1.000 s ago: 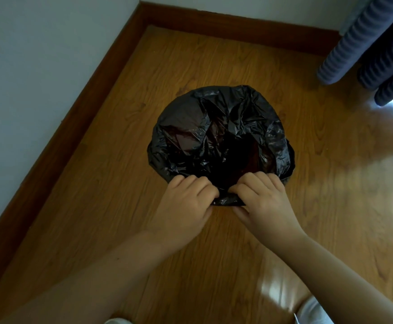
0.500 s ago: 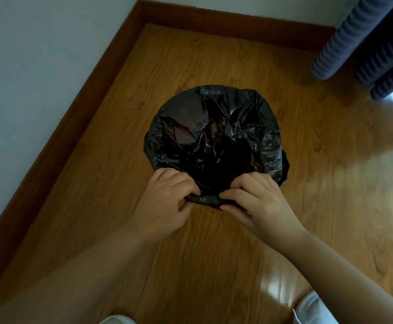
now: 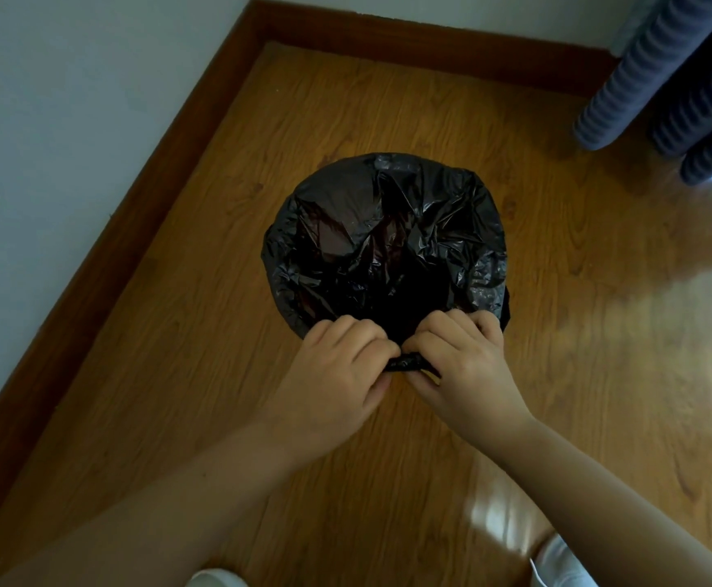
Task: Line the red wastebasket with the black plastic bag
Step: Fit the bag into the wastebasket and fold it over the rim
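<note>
Bag: crinkled black plastic bag (image 3: 388, 230) is spread over the mouth of the wastebasket, its film sagging into the hollow and folded over the rim all round; it sits on the wooden floor near the room's corner.
Wastebasket: round red wastebasket (image 3: 329, 224) is almost wholly covered; only a dim reddish tint shows through the thin plastic on the left inner side, so its wall cannot be judged further.
Slack: gathered black twist of spare plastic (image 3: 409, 368) juts from the near edge of the rim, between the two hands; bunching it there likely takes up looseness so the liner hugs the rim.
Left hand: left hand (image 3: 337, 374) has its grip closed on the left end of that twist, knuckles up, fingers curled under.
Right hand: right hand (image 3: 464, 366) has its grip pinched narrow on the right end, touching the rim's near edge.
Stage: lining looks nearly done; the tightening of the near edge seems the step in hand.
Floor: glossy brown wood-plank floor (image 3: 557, 332) bears the basket, well clear of the skirting.
Curtain: ribbed blue-grey curtain (image 3: 663, 78) hangs at far right, well apart.
</note>
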`<state>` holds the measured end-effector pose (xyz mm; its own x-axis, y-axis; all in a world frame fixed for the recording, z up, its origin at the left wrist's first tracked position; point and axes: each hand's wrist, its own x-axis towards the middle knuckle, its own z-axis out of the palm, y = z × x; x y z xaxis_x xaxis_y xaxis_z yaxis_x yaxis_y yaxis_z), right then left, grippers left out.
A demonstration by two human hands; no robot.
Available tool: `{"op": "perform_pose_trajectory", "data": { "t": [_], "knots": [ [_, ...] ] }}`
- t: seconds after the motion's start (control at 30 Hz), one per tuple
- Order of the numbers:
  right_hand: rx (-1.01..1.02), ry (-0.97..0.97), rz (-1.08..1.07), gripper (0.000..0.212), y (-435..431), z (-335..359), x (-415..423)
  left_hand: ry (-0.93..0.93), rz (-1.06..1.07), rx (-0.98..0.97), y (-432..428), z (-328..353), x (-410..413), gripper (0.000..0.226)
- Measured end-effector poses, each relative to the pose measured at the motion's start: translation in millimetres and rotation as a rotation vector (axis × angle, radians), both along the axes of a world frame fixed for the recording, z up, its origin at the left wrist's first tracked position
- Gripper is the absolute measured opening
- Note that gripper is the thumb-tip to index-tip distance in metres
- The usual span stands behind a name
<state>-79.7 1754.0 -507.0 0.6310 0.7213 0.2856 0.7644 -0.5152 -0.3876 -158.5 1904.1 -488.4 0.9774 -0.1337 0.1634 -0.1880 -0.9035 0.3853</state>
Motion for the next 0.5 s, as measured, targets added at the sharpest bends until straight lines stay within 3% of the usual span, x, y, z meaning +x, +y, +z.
{"op": "perform_pose_trajectory", "data": {
  "t": [0.07,0.17,0.3,0.5],
  "knots": [
    [0.019,0.019,-0.030,0.012,-1.7,-0.9,-4.3,-0.004,0.010,0.020,-0.9,-1.3,1.0,0.015],
    [0.037,0.029,-0.007,0.029,-10.6,3.2,-5.8,0.000,0.018,0.019,1.9,-4.3,1.2,0.013],
    [0.108,-0.022,0.149,0.015,-16.7,9.6,-5.3,0.048,0.039,-0.035,9.0,-6.4,-0.4,0.020],
    [-0.007,0.082,0.239,0.014,-9.4,14.0,10.6,0.086,0.082,-0.081,21.8,-10.8,-7.3,0.021]
  ]
}}
